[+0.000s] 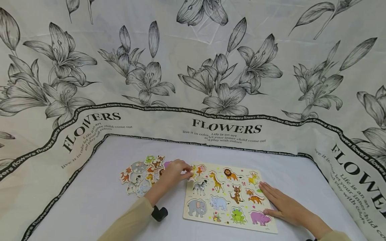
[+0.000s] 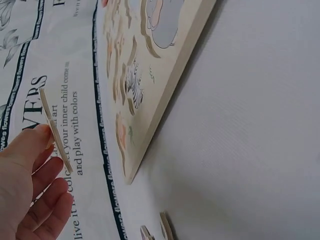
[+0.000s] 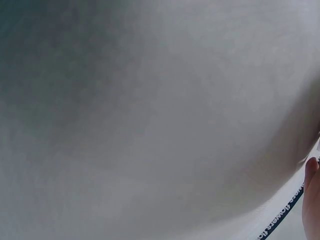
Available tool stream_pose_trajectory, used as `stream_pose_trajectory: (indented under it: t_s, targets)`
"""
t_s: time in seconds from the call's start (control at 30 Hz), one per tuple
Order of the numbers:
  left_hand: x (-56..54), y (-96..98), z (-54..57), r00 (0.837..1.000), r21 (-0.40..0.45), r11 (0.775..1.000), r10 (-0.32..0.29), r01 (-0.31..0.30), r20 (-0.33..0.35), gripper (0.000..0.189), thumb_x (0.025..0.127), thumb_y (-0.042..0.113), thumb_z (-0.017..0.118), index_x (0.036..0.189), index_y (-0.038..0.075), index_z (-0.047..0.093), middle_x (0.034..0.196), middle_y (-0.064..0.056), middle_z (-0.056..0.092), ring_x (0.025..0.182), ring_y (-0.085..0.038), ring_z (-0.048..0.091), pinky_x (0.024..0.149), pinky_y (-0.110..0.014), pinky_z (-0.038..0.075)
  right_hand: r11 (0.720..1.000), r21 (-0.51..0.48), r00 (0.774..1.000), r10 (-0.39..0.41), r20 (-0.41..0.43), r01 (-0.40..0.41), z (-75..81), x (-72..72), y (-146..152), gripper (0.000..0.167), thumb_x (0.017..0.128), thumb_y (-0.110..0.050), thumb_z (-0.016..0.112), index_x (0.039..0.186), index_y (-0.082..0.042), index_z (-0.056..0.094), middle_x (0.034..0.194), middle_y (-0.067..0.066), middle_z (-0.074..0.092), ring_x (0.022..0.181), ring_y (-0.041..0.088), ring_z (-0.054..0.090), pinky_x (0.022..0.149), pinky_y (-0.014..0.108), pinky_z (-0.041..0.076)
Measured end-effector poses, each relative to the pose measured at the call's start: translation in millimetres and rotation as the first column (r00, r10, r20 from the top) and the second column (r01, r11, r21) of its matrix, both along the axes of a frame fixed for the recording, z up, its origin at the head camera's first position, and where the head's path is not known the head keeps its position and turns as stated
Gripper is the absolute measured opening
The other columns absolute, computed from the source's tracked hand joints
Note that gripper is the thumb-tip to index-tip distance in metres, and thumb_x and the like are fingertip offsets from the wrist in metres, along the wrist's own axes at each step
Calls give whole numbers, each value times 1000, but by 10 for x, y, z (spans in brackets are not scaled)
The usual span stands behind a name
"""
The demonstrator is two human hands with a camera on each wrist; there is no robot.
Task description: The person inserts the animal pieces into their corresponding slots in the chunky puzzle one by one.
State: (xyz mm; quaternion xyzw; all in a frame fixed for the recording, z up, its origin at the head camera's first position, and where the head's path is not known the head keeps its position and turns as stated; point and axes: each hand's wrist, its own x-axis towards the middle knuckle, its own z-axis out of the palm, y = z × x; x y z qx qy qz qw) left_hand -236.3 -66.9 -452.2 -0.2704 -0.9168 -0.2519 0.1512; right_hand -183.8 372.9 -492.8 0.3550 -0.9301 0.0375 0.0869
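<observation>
My left hand [image 1: 173, 172] pinches a thin wooden puzzle piece [image 2: 56, 132] between thumb and fingers. In the head view that piece is partly hidden and looks yellowish, above the far left corner of the wooden animal puzzle board [image 1: 188, 194]. The left wrist view shows it edge-on, apart from the board; its animal cannot be told. My right hand [image 1: 284, 206] rests along the board's right edge, fingers fairly straight, near the printed hippo [image 1: 260, 218] and tiger [image 1: 254, 196]. Only a bit of that hand [image 3: 312, 200] enters the right wrist view.
Loose animal pieces lie heaped left of the board, among them a zebra piece [image 1: 134, 183], an elephant piece [image 1: 138, 166] and a frog piece [image 1: 149, 159]. My left forearm passes close to this heap. A white cloth [image 1: 90, 201] covers the table; a flower-printed curtain [image 1: 169, 97] rises behind.
</observation>
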Motion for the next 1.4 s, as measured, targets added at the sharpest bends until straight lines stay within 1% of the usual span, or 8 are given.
stream_pose_trajectory:
  t_s: [0.13,0.17,0.33,0.53,0.77,1.1,1.27,1.4]
  targets:
    - [-17,117,32,999,-9,999,-31,31,18,15,85,27,72,90,13,74,83,4,70,81,-10,60,75,-23,50,1000,1,1000,-2,-2,2,2,3,5,78,88,-45,63,146,-1,34,150,16,39,142,-11,-9,109,3,-6]
    - [-21,150,38,999,-10,999,-38,39,26,15,86,27,72,90,13,74,84,4,71,81,-10,60,75,-23,50,1000,2,1000,0,-3,0,5,6,2,78,89,-45,63,147,-2,34,152,14,37,142,-12,-9,109,3,-6]
    - [-37,301,52,997,-19,998,-56,57,55,17,88,29,70,92,13,75,84,4,70,82,-10,60,75,-21,50,1000,9,1000,-7,3,7,6,18,-11,78,89,-47,62,148,-3,33,155,10,34,142,-12,-10,108,2,-6]
    - [-55,441,61,995,-23,996,-82,83,50,19,88,31,69,95,14,74,86,5,70,82,-10,60,76,-19,49,999,4,999,-40,23,40,11,16,-16,78,89,-48,62,147,-5,34,152,13,38,140,-15,-10,106,0,-7]
    - [-82,581,80,992,-28,992,-120,122,45,20,89,32,68,95,15,74,86,5,70,82,-8,60,75,-19,48,999,13,999,-36,1,36,0,15,-8,79,88,-48,62,148,-5,34,152,12,37,140,-14,-10,106,0,-7]
    - [-115,806,119,991,-72,989,-125,129,55,22,89,33,68,98,14,74,86,5,71,82,-8,62,75,-18,48,1000,12,1000,-26,-4,26,1,13,1,79,89,-49,62,149,-7,32,154,10,35,141,-13,-10,106,0,-6]
    - [-140,928,116,990,-81,988,-126,132,68,22,89,33,68,98,15,75,87,6,71,82,-6,61,75,-16,47,1000,10,1000,-19,-2,19,0,22,1,80,88,-48,62,149,-7,32,157,5,30,140,-14,-10,106,0,-7]
    - [-160,1017,108,990,-101,986,-125,131,71,22,89,35,67,98,16,75,88,7,71,83,-5,61,76,-15,48,1000,10,1000,-23,-4,23,-1,29,-5,80,88,-49,61,149,-7,32,158,4,29,140,-14,-10,106,0,-7]
